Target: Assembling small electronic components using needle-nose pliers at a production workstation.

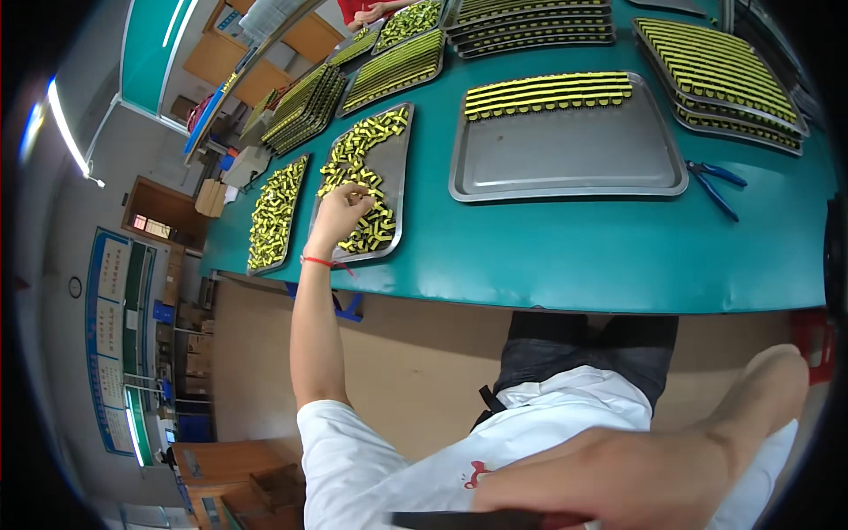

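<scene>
Right hand (pixel 614 477) looms; left hand (pixel 345 210) overhangs yellow pieces (pixel 378 223), long axes jumbled.

I have a green-topped table (pixel 548 256) across my view. On it I see a wide metal tray (pixel 565 163), blue-handled pliers (pixel 720 184) just beside its right edge, a tray stack (pixel 746 115) beyond those, another pile (pixel 534 41) at the back, and, leftward, a partly covered tray (pixel 395 168) near a full tray (pixel 296 208).

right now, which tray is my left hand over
The loose-piece tray just right of the leftmost tray; no other has your left hand above it.
</scene>
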A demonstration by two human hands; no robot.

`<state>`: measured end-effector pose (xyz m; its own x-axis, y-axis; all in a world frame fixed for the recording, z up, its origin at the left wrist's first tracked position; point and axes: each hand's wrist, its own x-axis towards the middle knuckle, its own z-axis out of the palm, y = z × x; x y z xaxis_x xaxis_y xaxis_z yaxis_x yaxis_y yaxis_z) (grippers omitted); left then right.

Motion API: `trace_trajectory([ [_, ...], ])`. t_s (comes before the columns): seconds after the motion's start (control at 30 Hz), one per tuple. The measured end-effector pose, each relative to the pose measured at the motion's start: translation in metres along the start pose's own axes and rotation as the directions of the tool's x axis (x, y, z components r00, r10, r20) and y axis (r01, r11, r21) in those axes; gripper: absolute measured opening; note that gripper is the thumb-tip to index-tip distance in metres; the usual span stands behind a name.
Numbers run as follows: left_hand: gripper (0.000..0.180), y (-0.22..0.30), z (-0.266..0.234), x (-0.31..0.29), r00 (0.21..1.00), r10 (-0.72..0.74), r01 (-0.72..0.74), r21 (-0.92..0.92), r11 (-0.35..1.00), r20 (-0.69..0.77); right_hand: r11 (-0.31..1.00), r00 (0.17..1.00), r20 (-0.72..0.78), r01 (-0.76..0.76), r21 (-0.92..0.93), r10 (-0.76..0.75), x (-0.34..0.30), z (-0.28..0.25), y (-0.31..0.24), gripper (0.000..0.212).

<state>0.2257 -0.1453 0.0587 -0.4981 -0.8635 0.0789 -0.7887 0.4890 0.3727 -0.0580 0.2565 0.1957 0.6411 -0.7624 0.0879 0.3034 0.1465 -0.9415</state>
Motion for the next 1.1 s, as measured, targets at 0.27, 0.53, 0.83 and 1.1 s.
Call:
trace_trajectory([
  [0.27, 0.038, 0.028, 0.012, -0.044, 0.977, 0.111, -0.143, 0.172, 0.975, 0.183, 0.988, 0.996, 0.044, -0.069, -0.139, 0.076, 0.041, 0.009, -0.002, 0.023],
  [0.53, 0.026, 0.038, 0.031, -0.055, 0.984, 0.163, -0.176, 0.46, 0.871, 0.067, 0.468, 0.868, -0.104, 0.157, -0.87, -0.486, 0.053, 0.011, 0.001, 0.012],
  [0.83, 0.015, 0.029, 0.023, -0.038, 0.982, -0.144, 0.101, -0.309, 0.946, -0.121, 0.014, 0.901, -0.283, -0.295, -0.956, -0.328, 0.019, -0.048, 0.052, 0.015],
  [1.1, 0.015, 0.034, 0.04, -0.028, 0.967, 0.181, -0.189, -0.027, 0.982, -0.179, 0.69, 0.746, -0.66, -0.432, -0.58, -0.089, 0.044, -0.162, 0.092, 0.024],
])
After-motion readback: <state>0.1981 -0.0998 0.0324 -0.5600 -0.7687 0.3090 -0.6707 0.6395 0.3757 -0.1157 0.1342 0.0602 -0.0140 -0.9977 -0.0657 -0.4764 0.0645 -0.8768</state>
